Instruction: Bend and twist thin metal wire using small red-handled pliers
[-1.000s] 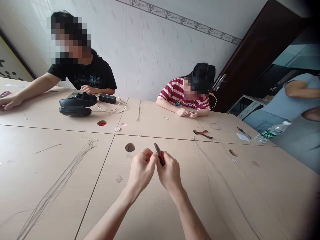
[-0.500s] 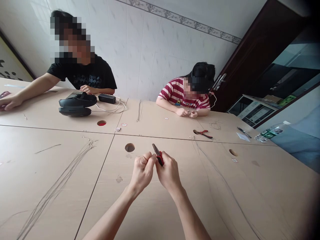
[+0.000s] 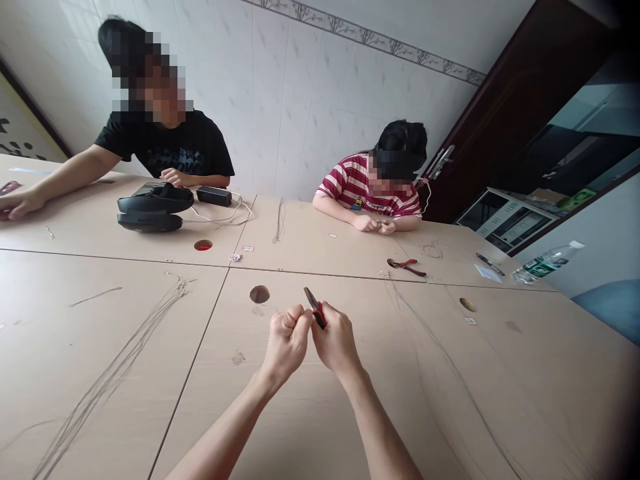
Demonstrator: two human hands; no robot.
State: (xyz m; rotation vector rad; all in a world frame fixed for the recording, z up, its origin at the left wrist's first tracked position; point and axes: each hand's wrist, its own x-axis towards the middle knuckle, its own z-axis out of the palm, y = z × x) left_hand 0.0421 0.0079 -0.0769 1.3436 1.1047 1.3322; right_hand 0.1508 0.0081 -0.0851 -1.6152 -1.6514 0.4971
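Observation:
My right hand (image 3: 334, 333) is closed around red-and-black pliers (image 3: 317, 309), whose dark jaws point up and to the left. Close beside it, my left hand (image 3: 287, 340) is curled with the thumb pressed on the fingers near the pliers; anything pinched there is too small to make out. Both hands are over the middle of the table (image 3: 240, 413). To the left lies a bundle of thin grey cords (image 3: 127, 353) with small pale bits at its far end. More thin strands (image 3: 450, 357) stretch along the table on the right.
Across the table sit a person in a black shirt (image 3: 185, 150) and a person in a striped shirt (image 3: 345, 183). A black headset (image 3: 153, 208), a second pair of pliers (image 3: 410, 267), a plastic bottle (image 3: 545, 263) and a pen (image 3: 489, 262) lie about. A round hole (image 3: 259, 294) opens beyond my hands.
My hands and the pliers stay nearly in place, with only a tiny shift of the right hand. The person in black has turned the head slightly.

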